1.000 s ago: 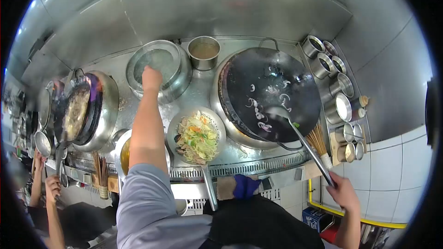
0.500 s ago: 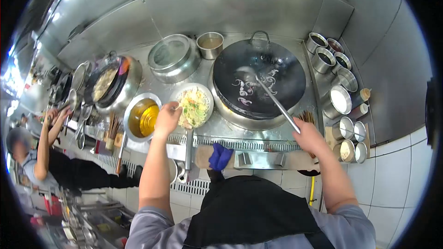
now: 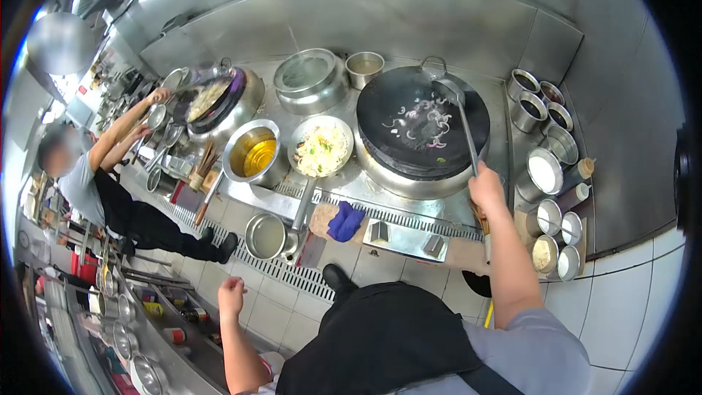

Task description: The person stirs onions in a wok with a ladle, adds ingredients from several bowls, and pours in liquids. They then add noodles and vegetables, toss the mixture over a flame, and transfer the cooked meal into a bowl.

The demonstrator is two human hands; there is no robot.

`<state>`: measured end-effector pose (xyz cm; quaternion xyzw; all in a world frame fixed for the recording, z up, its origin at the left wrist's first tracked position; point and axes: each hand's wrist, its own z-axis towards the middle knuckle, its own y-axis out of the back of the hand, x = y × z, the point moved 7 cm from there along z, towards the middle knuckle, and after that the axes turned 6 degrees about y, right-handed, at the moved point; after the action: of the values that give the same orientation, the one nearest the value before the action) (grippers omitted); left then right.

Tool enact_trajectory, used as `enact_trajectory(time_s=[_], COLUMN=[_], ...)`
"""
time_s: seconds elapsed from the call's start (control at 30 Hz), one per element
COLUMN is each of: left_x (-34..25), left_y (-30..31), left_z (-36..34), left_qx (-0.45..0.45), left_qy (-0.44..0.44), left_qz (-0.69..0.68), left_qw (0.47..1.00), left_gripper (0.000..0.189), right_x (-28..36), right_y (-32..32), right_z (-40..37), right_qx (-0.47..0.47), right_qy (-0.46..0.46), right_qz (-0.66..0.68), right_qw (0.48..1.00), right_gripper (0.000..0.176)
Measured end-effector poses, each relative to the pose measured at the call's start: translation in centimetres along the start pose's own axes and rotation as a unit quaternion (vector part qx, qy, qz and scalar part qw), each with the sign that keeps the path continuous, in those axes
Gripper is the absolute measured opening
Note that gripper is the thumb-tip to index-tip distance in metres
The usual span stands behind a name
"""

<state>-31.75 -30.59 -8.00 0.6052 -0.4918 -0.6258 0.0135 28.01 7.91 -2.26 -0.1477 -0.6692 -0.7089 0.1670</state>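
Note:
My right hand (image 3: 486, 190) grips the long handle of a wok ladle (image 3: 468, 128). The ladle's bowl rests against the far inner wall of a large black wok (image 3: 380, 128), where sliced onion-like pieces (image 3: 437, 128) lie scattered. Well away from the stove, my left hand (image 3: 232, 296) is held low over the floor with its fingers curled in, and nothing shows in it. Left of the wok sits a long-handled strainer (image 3: 305, 205) heaped with pale shredded food (image 3: 322, 148) and green bits.
A pot of yellow oil (image 3: 252, 130) and a lidded pot (image 3: 311, 102) stand left of the wok. Several seasoning containers (image 3: 545, 170) line the right side. A blue cloth (image 3: 345, 221) lies on the front edge. Another person (image 3: 102, 175) works at a wok on the left.
My left hand has moved from the shredded food back and down, away from the stove. The ladle has shifted to the wok's far right side. More pieces now lie in the wok.

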Motion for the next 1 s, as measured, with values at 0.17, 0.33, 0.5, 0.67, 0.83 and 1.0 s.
enact_trajectory(time_s=[0.17, 0.33, 0.5, 0.67, 0.83, 1.0], left_x=[13.1, 21.3, 29.0, 30.7, 37.1, 39.7], left_y=[0.4, -0.3, -1.9, -1.8, -2.5, 1.2], left_z=[-3.5, -6.0, -5.9, -6.9, -5.4, -5.9], left_qx=[0.045, 0.094, 0.217, 0.258, 0.374, 0.282], left_qy=[0.177, 0.272, 0.287, 0.237, -0.073, 0.154], left_qz=[0.015, 0.035, 0.109, 0.167, 0.244, 0.177], left_qw=[0.983, 0.957, 0.927, 0.922, 0.892, 0.93], left_gripper=[0.023, 0.025, 0.027, 0.029, 0.029, 0.032], right_x=[3.9, 4.7, 4.9, 5.3, 10.7, 10.0], right_y=[0.4, 2.9, 3.0, -1.2, 2.0, 4.4], right_z=[-2.8, -8.7, -5.7, -4.7, -10.0, -16.1], right_qx=[0.136, 0.291, 0.15, 0.054, 0.057, -0.01], right_qy=[0.026, -0.026, 0.025, -0.079, 0.045, -0.017], right_qz=[0.075, 0.246, 0.133, 0.127, 0.039, -0.04], right_qw=[0.987, 0.924, 0.979, 0.987, 0.997, 0.999], right_gripper=[0.041, 0.036, 0.028, 0.026, 0.036, 0.047])
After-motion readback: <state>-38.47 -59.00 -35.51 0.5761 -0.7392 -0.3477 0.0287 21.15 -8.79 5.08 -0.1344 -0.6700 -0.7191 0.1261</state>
